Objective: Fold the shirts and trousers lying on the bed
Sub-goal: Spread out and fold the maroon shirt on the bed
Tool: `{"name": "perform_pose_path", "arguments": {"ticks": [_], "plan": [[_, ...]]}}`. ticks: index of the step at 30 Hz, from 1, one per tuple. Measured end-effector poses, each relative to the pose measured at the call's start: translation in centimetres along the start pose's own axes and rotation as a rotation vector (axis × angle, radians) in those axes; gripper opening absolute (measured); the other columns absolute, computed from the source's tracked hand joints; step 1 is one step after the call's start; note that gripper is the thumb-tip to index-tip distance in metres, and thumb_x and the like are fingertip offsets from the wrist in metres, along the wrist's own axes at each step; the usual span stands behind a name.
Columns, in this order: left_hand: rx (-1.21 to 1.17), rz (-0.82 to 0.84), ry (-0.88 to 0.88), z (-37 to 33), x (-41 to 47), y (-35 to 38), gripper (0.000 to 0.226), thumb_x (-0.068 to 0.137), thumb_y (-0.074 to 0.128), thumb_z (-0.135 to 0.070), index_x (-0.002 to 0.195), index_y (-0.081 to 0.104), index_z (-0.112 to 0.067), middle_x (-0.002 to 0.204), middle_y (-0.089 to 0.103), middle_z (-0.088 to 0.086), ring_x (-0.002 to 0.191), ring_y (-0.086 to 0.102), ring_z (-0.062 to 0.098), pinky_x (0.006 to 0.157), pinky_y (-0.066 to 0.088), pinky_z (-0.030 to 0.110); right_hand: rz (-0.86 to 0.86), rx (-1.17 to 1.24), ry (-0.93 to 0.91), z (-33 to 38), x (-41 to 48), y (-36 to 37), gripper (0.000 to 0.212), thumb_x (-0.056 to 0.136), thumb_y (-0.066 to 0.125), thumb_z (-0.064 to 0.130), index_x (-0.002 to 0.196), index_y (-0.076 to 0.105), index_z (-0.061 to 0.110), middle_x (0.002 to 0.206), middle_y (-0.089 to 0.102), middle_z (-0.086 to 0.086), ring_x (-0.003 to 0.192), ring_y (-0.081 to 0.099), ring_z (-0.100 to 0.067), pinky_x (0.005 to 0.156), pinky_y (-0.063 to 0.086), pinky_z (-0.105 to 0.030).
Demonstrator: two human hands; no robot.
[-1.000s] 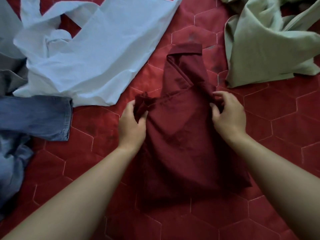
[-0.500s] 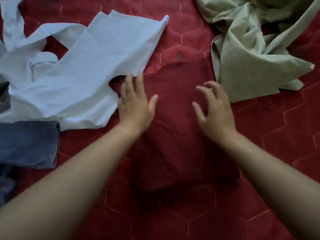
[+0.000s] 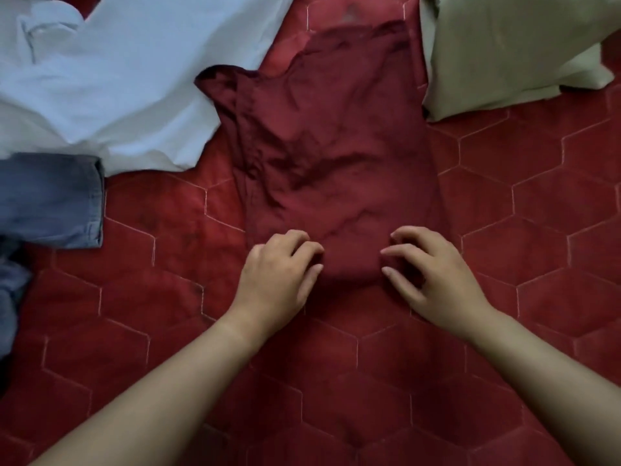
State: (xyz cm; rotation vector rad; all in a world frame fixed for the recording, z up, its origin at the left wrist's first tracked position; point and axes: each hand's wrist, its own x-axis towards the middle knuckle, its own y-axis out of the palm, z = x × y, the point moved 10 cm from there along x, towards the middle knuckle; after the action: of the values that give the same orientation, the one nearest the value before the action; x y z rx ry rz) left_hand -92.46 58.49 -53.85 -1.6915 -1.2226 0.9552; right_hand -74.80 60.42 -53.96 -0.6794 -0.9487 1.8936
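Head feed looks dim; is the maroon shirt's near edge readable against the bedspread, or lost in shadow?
Head view: dim, flat light, no glare; the maroon shirt barely contrasts with the red quilt; its near edge between the left hand and right hand sinks into shadow; whole frame slightly soft.

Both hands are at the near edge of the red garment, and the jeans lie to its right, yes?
No: the head view shows the jeans left of the red garment. The left hand and right hand are at its near edge.
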Motion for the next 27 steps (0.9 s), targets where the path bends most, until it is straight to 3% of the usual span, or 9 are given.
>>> {"name": "perform_pose_path", "arguments": {"ticks": [2,4,7,10,12,15,21,24,27], "plan": [[-0.037,0.063,-0.075,0.9,-1.3,1.0,0.036,0.085,0.060,-0.034,0.118,0.060,-0.018,0.120,0.056,0.001,0.103,0.057,0.023,0.077,0.048,0.038,0.059,-0.047,0.012,-0.4,-1.1,0.6,0.035,0.075,0.076,0.024,0.106,0.066,0.013,0.117,0.058,-0.008,0.110,0.055,-0.026,0.087,0.047,-0.047],[0.018,0.137,-0.112,1.2,-2.4,2.3,0.056,0.085,0.056,-0.045,0.135,0.047,-0.021,0.140,0.044,0.000,0.124,0.045,0.019,0.092,0.042,0.038,0.097,-0.072,0.071,-1.5,-1.4,1.0,0.044,0.070,0.078,0.022,0.111,0.065,0.013,0.120,0.057,-0.008,0.113,0.053,-0.028,0.091,0.045,-0.048],[0.106,0.223,-0.106,1.2,-3.1,4.0,0.073,0.083,0.057,-0.045,0.146,0.026,-0.024,0.154,0.023,-0.005,0.138,0.027,0.012,0.103,0.035,0.038,0.017,-0.024,0.163,-2.3,-0.7,0.5,0.032,0.073,0.072,0.015,0.105,0.067,0.013,0.115,0.058,-0.005,0.108,0.054,-0.026,0.092,0.044,-0.046],[0.018,0.117,-0.111,1.4,-2.8,2.6,0.058,0.081,0.062,-0.016,0.137,0.045,-0.019,0.142,0.045,0.002,0.126,0.046,0.021,0.092,0.045,0.039,-0.045,-0.003,0.167,-1.7,-0.2,-0.3,0.015,0.081,0.065,0.015,0.095,0.068,0.014,0.101,0.064,-0.001,0.094,0.058,-0.024,0.081,0.047,-0.043],[-0.048,0.044,-0.113,1.2,-3.1,1.2,0.046,0.080,0.062,-0.009,0.126,0.057,-0.016,0.127,0.058,0.004,0.109,0.057,0.027,0.083,0.049,0.040,-0.041,-0.007,0.136,-0.9,-1.1,-0.8,0.012,0.085,0.062,0.015,0.096,0.067,0.015,0.096,0.065,0.000,0.089,0.059,-0.025,0.076,0.048,-0.041],[-0.134,0.045,-0.065,-0.3,-5.6,0.0,0.033,0.083,0.060,-0.010,0.116,0.061,-0.013,0.111,0.064,0.004,0.094,0.061,0.030,0.078,0.051,0.040,0.014,-0.020,0.088,1.0,-4.5,-1.4,0.012,0.088,0.060,0.016,0.098,0.066,0.014,0.092,0.066,-0.001,0.086,0.061,-0.026,0.073,0.049,-0.039],[-0.346,0.233,0.001,-5.1,-14.6,-3.1,0.030,0.083,0.054,-0.024,0.110,0.064,-0.016,0.105,0.068,-0.003,0.097,0.064,0.018,0.081,0.050,0.029,0.227,0.047,0.060,5.7,-13.3,-4.4,0.011,0.085,0.068,0.021,0.093,0.067,0.015,0.086,0.069,0.002,0.078,0.066,-0.021,0.063,0.053,-0.036],[-0.401,0.219,-0.048,-4.9,-14.0,-5.6,0.028,0.083,0.054,-0.024,0.108,0.065,-0.018,0.103,0.069,-0.005,0.094,0.065,0.015,0.079,0.049,0.028,0.216,0.008,0.056,6.9,-12.3,-6.4,0.013,0.083,0.070,0.022,0.093,0.069,0.014,0.087,0.071,0.001,0.078,0.068,-0.023,0.062,0.054,-0.035],[-0.387,0.118,-0.155,-2.2,-10.4,-6.9,0.024,0.085,0.058,-0.018,0.108,0.065,-0.017,0.100,0.070,0.000,0.092,0.066,0.020,0.077,0.046,0.026,0.151,-0.064,0.040,6.6,-7.7,-7.2,0.019,0.083,0.070,0.024,0.097,0.069,0.011,0.097,0.072,-0.005,0.087,0.067,-0.028,0.070,0.054,-0.040]]}}
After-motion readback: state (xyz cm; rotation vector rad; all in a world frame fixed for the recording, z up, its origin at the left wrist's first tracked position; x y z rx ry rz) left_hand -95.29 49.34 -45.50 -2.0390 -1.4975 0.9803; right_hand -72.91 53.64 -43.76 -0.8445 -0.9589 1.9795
